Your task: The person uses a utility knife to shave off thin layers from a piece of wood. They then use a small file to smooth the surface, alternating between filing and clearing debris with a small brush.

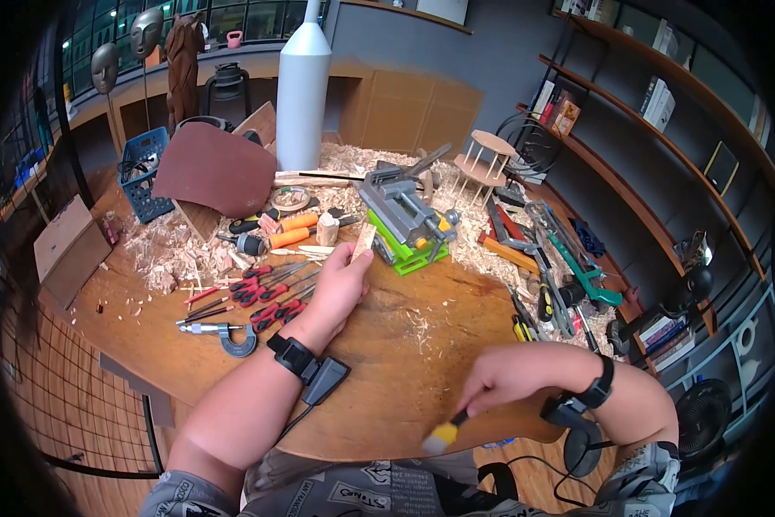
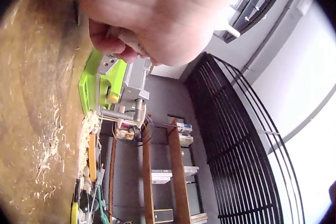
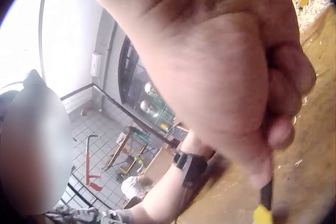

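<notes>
In the head view my left hand (image 1: 340, 289) grips a small pale wooden piece (image 1: 365, 239) that sticks up past the thumb, just left of a grey and green vise (image 1: 409, 220). My right hand (image 1: 512, 376) pinches the dark handle of a brush with a yellow band (image 1: 444, 433), its bristles pointing down at the table's front edge. The right wrist view shows the fingers of my right hand (image 3: 226, 77) curled round that handle, above the yellow band (image 3: 263, 215). In the left wrist view my left hand (image 2: 152, 14) hides most of the wooden piece.
Red-handled files (image 1: 262, 293) and a micrometer (image 1: 224, 336) lie left of my left forearm. Wood shavings (image 1: 420, 332) are scattered on the wooden table (image 1: 387, 388). Pliers, clamps and a green saw (image 1: 577, 280) line the right side. A grey bottle shape (image 1: 303, 103) stands behind.
</notes>
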### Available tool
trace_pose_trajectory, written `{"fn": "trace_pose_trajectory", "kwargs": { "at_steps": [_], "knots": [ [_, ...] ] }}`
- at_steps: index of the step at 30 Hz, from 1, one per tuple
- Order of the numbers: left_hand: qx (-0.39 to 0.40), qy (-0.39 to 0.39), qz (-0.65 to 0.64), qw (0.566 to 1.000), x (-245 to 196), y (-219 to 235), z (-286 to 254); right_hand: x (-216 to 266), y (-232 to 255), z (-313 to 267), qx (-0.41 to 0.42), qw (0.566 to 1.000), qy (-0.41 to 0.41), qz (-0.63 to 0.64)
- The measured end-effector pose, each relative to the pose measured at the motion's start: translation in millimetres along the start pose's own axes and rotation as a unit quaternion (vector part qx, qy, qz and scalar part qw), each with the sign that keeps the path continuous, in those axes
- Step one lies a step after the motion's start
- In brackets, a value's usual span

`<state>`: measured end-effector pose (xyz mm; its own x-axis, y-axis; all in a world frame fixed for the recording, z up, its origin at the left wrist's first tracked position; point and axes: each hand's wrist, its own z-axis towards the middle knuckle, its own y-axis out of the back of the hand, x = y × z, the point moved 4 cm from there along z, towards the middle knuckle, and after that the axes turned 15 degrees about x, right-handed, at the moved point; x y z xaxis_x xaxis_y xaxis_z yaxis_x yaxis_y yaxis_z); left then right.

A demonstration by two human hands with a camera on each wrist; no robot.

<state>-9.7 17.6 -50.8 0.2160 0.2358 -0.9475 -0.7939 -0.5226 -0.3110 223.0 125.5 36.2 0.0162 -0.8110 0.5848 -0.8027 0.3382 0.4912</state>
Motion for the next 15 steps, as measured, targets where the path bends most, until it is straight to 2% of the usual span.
{"fn": "trace_pose_trajectory", "kwargs": {
  "at_steps": [1, 3, 4, 5, 7, 8, 10, 11, 12, 13, 14, 15],
  "knots": [
    [0.000, 0.001, -0.001, 1.000, -0.3, -0.3, -0.2, -9.7, 0.9, 4.3, -0.003, 0.997, -0.076, -0.032],
    [-0.001, 0.001, 0.005, 1.000, -0.8, -1.0, -0.7, -51.4, 41.3, -15.1, -0.170, 0.970, -0.141, -0.098],
    [-0.006, 0.001, 0.008, 1.000, -1.2, -0.8, -1.5, -81.3, 65.2, -30.5, -0.218, 0.920, -0.280, -0.166],
    [-0.006, 0.001, 0.008, 1.000, -1.7, -1.2, -2.7, -103.2, 86.2, -50.6, -0.260, 0.843, -0.411, -0.231],
    [-0.003, 0.003, 0.016, 1.000, -4.6, -1.4, -3.2, -114.1, 108.0, -84.4, -0.344, 0.798, -0.424, -0.256],
    [-0.003, 0.001, 0.015, 1.000, -5.6, -1.0, -2.2, -98.3, 114.4, -87.0, -0.343, 0.797, -0.425, -0.258],
    [-0.001, -0.001, 0.012, 1.000, -4.7, 0.0, -1.1, -43.9, 118.6, -78.0, -0.335, 0.877, -0.288, -0.188],
    [-0.003, -0.001, 0.011, 1.000, -3.6, 0.1, -1.1, -35.7, 110.8, -61.6, -0.277, 0.927, -0.228, -0.114],
    [-0.003, -0.002, 0.003, 1.000, -3.0, -0.2, -0.8, -15.5, 90.5, -38.3, -0.232, 0.965, -0.113, -0.058],
    [-0.003, -0.003, -0.005, 1.000, -3.4, -0.4, -0.3, -4.3, 67.2, -11.5, -0.142, 0.989, -0.002, -0.032],
    [-0.004, -0.004, -0.004, 1.000, -4.0, -0.6, -0.2, 18.2, 44.2, 10.6, -0.044, 0.999, -0.019, -0.015],
    [-0.003, -0.001, -0.001, 1.000, -4.3, -0.5, -0.2, 19.7, 24.9, 31.2, 0.023, 0.997, 0.064, -0.024]
  ]
}}
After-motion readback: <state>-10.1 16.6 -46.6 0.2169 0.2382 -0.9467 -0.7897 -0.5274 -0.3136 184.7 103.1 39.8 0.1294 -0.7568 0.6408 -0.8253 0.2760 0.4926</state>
